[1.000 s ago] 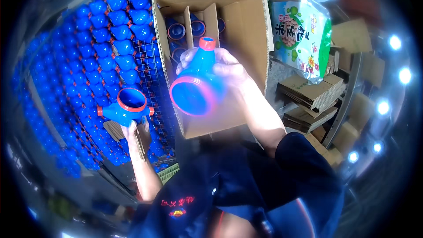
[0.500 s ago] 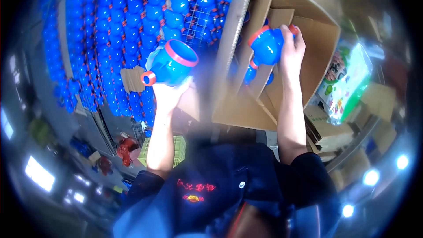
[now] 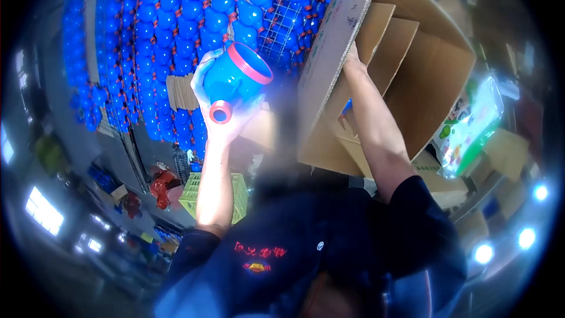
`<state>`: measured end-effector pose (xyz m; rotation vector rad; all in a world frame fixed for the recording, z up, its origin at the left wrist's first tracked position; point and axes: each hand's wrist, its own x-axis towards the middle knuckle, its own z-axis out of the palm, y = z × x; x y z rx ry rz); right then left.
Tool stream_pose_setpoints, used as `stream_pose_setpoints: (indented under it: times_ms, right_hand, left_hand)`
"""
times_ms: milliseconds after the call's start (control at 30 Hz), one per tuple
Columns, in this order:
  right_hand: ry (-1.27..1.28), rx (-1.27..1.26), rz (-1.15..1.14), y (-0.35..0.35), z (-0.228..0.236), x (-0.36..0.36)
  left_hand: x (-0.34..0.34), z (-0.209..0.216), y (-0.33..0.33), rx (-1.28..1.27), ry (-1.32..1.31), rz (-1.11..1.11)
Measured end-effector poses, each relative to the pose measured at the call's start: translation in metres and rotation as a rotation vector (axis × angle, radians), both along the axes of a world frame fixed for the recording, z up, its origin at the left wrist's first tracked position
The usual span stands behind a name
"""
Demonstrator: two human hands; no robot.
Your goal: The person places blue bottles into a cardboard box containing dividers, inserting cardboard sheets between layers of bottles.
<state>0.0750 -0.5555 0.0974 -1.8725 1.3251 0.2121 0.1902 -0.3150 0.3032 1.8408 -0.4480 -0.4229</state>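
My left hand [image 3: 226, 125] is wrapped round a glossy blue round vessel [image 3: 234, 82] and holds it up, left of the cardboard box. The vessel has a wide orange-red rim and a short spout with an orange-red ring, both turned toward me. Down inside the tall cardboard box [image 3: 438, 76] reaches my right hand [image 3: 352, 59], close to the left wall and beside a cardboard divider [image 3: 397, 53]. Its fingers are hidden by the box wall, so what they hold cannot be seen. A bit of blue shows below my right forearm in the box.
Many blue vessels [image 3: 194, 12] with orange-red rims hang or stack in rows at the far left, by a wire grid [image 3: 281, 26]. A pale green crate [image 3: 239, 194] stands below my left forearm. Right of the box lies a printed plastic package [image 3: 471, 129].
My right hand has gone down into the box with the other blue vessel, now out of sight. My left hand has turned its vessel so the spout points more toward me.
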Motion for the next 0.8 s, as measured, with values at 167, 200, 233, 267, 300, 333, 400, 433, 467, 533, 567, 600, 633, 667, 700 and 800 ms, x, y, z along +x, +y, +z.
stream_pose_setpoints:
  times_ms: [167, 200, 233, 267, 300, 333, 400, 433, 467, 533, 567, 600, 633, 667, 700, 800]
  right_hand:
    - [-0.837, 0.114, -0.357, -0.001, 0.17, -0.022]
    - [-0.949, 0.215, -0.433, 0.002, 0.191, -0.032]
    - [-1.033, 0.553, -0.528, 0.004, 0.213, -0.04]
    - [-1.082, 0.825, -0.499, 0.007, 0.231, -0.044]
    - [-0.956, 1.034, -0.521, 0.011, 0.256, -0.045]
    - [-0.83, 1.288, -0.898, 0.015, 0.284, -0.05]
    - [-1.318, 1.649, -0.616, 0.016, 0.248, -0.08]
    - [-1.39, 1.585, -0.81, 0.011, 0.242, -0.094]
    - [-1.486, 1.559, -0.98, 0.013, 0.23, -0.107]
    - [-1.517, 1.387, -1.147, 0.006, 0.212, -0.128]
    - [-1.459, 1.286, -1.142, 0.001, 0.202, -0.13]
    - [-1.37, 1.137, -1.165, -0.01, 0.194, -0.136]
    - [-1.266, 1.016, -1.161, -0.017, 0.19, -0.133]
    - [-1.23, 0.931, -1.222, -0.025, 0.187, -0.135]
    - [-1.19, 0.846, -1.179, -0.03, 0.182, -0.131]
    - [-0.831, 0.247, -1.045, -0.045, 0.186, -0.097]
  left_hand:
    - [-0.008, 0.007, 0.005, -0.015, 0.188, -0.324]
    - [-0.011, -0.001, 0.013, 0.0, 0.256, -0.438]
    - [-0.032, 0.007, -0.003, -0.15, 0.785, -0.122]
    - [-0.037, 0.015, -0.01, -0.125, 0.851, -0.162]
    - [-0.04, 0.023, -0.016, -0.094, 0.915, -0.208]
    - [-0.045, 0.026, -0.027, -0.078, 0.989, -0.277]
    - [-0.011, -0.009, -0.033, 0.122, 1.044, -0.876]
    - [0.003, 0.003, -0.073, 0.217, 1.057, -0.705]
    - [0.015, -0.017, -0.083, 0.22, 1.005, -0.58]
    - [0.036, -0.076, -0.1, 0.35, 0.712, -0.348]
    - [0.055, -0.138, -0.084, 0.261, 0.545, -0.373]
    - [0.063, -0.168, -0.103, 0.404, 0.491, -0.318]
    - [0.079, -0.21, -0.105, 0.412, 0.467, -0.297]
    - [0.08, -0.224, -0.137, 0.601, 0.21, -0.317]
    - [0.097, -0.257, -0.143, 0.742, 0.112, -0.283]
    - [0.106, -0.298, -0.195, 0.969, 0.138, -0.175]
